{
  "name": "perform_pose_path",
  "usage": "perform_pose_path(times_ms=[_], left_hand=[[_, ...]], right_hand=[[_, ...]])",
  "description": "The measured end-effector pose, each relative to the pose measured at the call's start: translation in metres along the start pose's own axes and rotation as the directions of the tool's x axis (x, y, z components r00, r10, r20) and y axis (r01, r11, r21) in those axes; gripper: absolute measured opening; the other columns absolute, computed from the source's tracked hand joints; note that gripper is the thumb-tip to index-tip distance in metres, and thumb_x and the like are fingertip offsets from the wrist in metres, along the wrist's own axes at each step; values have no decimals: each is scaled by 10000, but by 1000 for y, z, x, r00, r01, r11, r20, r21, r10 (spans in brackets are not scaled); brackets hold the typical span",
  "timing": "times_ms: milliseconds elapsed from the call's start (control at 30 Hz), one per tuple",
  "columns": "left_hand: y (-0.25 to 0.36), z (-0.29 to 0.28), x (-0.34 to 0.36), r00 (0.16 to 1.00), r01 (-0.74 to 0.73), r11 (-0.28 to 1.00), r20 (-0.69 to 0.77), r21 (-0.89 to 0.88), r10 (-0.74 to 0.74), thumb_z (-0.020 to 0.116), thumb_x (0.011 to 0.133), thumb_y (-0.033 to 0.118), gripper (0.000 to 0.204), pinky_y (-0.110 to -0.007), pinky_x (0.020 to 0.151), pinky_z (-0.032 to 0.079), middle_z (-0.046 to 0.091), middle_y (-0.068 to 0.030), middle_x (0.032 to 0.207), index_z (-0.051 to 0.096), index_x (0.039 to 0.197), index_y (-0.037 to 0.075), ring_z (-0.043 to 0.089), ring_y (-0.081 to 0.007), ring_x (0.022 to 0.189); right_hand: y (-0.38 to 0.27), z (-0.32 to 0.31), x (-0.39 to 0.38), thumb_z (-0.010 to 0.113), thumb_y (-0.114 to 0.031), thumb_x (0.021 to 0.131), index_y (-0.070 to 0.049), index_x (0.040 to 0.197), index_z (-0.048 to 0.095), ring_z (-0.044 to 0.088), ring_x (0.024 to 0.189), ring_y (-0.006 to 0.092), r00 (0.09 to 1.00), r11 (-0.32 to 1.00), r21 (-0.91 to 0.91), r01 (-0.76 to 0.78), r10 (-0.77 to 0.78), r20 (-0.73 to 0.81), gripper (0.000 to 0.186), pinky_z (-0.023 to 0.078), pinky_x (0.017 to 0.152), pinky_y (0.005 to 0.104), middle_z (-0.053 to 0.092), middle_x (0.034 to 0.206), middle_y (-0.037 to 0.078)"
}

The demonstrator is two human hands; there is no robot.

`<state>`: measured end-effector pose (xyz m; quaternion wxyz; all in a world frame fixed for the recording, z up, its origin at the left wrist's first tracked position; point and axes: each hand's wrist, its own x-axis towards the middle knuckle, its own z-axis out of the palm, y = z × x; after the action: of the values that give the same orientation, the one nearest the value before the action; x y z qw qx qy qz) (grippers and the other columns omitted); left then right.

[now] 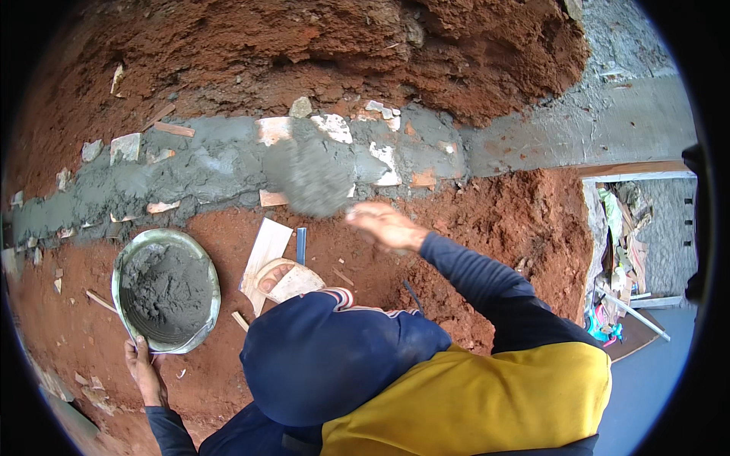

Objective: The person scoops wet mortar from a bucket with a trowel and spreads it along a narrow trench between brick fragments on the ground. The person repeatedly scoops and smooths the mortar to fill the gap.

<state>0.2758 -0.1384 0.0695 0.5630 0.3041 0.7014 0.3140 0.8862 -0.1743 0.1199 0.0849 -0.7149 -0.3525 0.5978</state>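
My left hand (141, 365) grips the lower rim of a round pale basin (211, 273) holding wet grey mortar (169, 289). My right hand (380, 224) is out over the soil, smeared by motion, just below a blurred grey mass (308, 171) over the mortar course (220, 159); whether its fingers hold a tool or anything else is unclear. Pale broken pieces (334, 128) are set into the mortar along that course. A sandalled foot (285, 277) rests on red soil beside a wooden board (265, 243) and a narrow blue strip (301, 247).
A rough red earth bank (319, 45) rises behind the course. A grey concrete beam (570, 133) continues to the right. Loose red soil (509, 213) lies below it. At the far right are a pile of scraps (620, 243), a white pipe (639, 311) and a blue-grey surface (646, 380).
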Motion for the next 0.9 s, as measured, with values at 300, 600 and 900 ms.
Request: perform_pose_path(times_ms=[300,600,900], left_hand=[[-4,-8,6,999,4,1000,35,4,-4,608,1066,297,169,-230,689,556,651,64,939,529,972,181,651,-49,839],[-5,-6,10,999,41,999,-21,31,-41,635,1049,309,153,-230,701,570,658,55,933,569,1014,176,652,-58,831],[0,-2,4,998,57,998,-28,-15,-58,617,1052,286,117,-257,713,568,662,57,953,570,1034,180,661,-75,843]], right_hand=[[119,-78,14,457,-442,1067,-31,1266,533,694,970,479,615,804,-491,-336,-208,-760,462,554,832,551,696,1042,317],[111,-73,38,380,-514,1069,18,1199,574,673,1008,519,702,909,-417,-19,-285,-653,581,494,961,565,691,975,355],[122,-109,31,366,-475,1112,-74,989,594,418,389,119,876,658,753,-12,370,-310,478,405,339,320,462,581,-27]])
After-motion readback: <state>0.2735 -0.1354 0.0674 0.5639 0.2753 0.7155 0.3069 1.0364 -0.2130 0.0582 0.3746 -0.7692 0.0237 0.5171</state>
